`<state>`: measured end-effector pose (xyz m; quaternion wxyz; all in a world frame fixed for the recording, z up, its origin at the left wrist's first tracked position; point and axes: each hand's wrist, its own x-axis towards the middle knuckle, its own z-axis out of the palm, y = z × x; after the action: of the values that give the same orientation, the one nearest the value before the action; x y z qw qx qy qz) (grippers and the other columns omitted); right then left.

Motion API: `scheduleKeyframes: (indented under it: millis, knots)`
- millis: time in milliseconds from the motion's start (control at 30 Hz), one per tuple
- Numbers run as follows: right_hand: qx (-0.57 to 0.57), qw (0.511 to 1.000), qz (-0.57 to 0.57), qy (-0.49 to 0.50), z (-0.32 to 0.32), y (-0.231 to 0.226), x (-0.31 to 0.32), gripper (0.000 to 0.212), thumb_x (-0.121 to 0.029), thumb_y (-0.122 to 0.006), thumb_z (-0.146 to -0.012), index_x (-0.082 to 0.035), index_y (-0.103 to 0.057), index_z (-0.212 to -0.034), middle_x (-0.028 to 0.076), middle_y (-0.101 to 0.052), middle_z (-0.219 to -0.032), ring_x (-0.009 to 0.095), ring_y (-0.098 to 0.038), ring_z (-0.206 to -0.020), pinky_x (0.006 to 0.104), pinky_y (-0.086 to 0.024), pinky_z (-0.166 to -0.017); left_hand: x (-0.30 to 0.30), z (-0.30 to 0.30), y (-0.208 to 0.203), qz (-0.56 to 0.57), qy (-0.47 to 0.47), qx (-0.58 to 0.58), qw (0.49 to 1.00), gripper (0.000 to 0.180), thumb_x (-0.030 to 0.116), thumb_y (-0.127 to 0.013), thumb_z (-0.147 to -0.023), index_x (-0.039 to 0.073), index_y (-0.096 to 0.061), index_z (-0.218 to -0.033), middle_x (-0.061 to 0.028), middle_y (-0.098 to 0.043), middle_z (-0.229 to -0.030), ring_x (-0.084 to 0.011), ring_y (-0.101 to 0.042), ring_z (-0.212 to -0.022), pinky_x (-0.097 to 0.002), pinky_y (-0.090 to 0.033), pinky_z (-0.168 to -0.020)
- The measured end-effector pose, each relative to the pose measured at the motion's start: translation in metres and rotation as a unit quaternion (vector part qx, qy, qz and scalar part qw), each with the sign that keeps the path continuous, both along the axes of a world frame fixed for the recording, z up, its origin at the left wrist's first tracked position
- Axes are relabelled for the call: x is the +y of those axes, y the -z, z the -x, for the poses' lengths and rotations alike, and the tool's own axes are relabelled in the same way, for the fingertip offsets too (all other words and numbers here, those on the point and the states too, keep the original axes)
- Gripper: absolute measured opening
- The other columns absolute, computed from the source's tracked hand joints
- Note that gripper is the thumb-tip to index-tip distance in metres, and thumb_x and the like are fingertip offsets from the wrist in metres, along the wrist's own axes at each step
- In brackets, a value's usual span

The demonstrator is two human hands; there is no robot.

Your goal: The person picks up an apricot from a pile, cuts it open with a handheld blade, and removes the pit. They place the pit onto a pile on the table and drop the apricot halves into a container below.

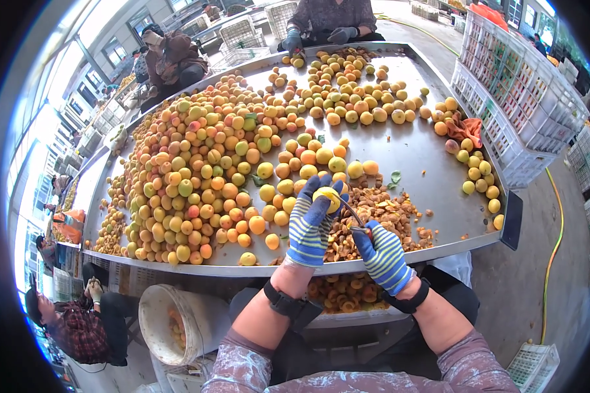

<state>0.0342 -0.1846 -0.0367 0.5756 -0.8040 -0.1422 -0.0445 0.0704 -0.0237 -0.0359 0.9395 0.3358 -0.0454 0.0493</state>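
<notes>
Gloved in blue and yellow stripes, my left hand (310,226) is closed around a yellow apricot (326,195) above the table's near edge. My right hand (383,257) grips a thin curved metal tool (353,211), whose handle is mostly hidden in the glove. The tool's tip reaches the apricot; whether it has cut in is too small to tell. Beneath and beside my hands lies a heap of brown apricot pits (388,208). Whole apricots (196,170) are piled high on the left of the metal table (410,157). Below the edge, a container holds opened apricots (347,293).
A white bucket (156,327) stands at lower left. White crates (505,85) are stacked along the right side, with an orange cloth (467,129) beside them. Across the table sits a co-worker with grey gloves (343,35). A yellow hose (557,242) crosses the floor.
</notes>
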Motion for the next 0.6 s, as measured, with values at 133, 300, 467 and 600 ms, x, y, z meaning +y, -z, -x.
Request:
scheduleKeyframes:
  millis: [133, 300, 467, 600]
  knots:
    - [0.030, 0.995, -0.095, 0.017, -0.010, -0.007, -0.004, 0.026, -0.027, -0.062, -0.094, -0.002, -0.060, -0.090, 0.004, -0.057, -0.062, 0.011, -0.051, -0.055, 0.0290, -0.041, -0.052, -0.001, 0.005, -0.006, -0.081, -0.027, -0.035, 0.996, 0.061, 0.009, -0.065, -0.088, 0.004, -0.035, -0.141, -0.0133, -0.042, -0.143, -0.0332, -0.044, -0.130, -0.0475, -0.041, -0.107]
    - [0.114, 0.967, -0.226, -0.019, -0.020, -0.001, -0.010, 0.028, -0.029, -0.062, -0.094, -0.003, -0.062, -0.105, -0.003, -0.059, -0.075, 0.004, -0.051, -0.069, 0.0212, -0.044, -0.063, -0.007, 0.014, -0.010, -0.210, 0.019, -0.112, 0.971, 0.084, -0.003, -0.064, -0.084, 0.004, -0.014, -0.151, -0.0118, -0.025, -0.153, -0.0277, -0.037, -0.136, -0.0335, -0.038, -0.106]
    - [0.210, 0.930, -0.289, -0.083, -0.017, -0.028, -0.013, 0.031, -0.029, -0.059, -0.094, -0.003, -0.060, -0.111, -0.002, -0.062, -0.081, 0.000, -0.051, -0.067, 0.0173, -0.043, -0.058, -0.019, 0.026, -0.026, -0.383, 0.030, -0.174, 0.907, 0.095, -0.004, -0.069, -0.078, 0.008, -0.011, -0.152, -0.0112, -0.020, -0.155, -0.0273, -0.037, -0.136, -0.0363, -0.037, -0.108]
    - [0.247, 0.921, -0.283, -0.104, -0.015, -0.034, -0.023, 0.029, -0.025, -0.059, -0.094, -0.002, -0.059, -0.112, 0.001, -0.063, -0.088, 0.002, -0.056, -0.067, 0.0183, -0.046, -0.052, -0.023, 0.028, -0.025, -0.416, 0.021, -0.192, 0.889, 0.091, -0.003, -0.071, -0.076, 0.007, -0.018, -0.149, -0.0122, -0.025, -0.153, -0.0255, -0.042, -0.132, -0.0358, -0.037, -0.107]
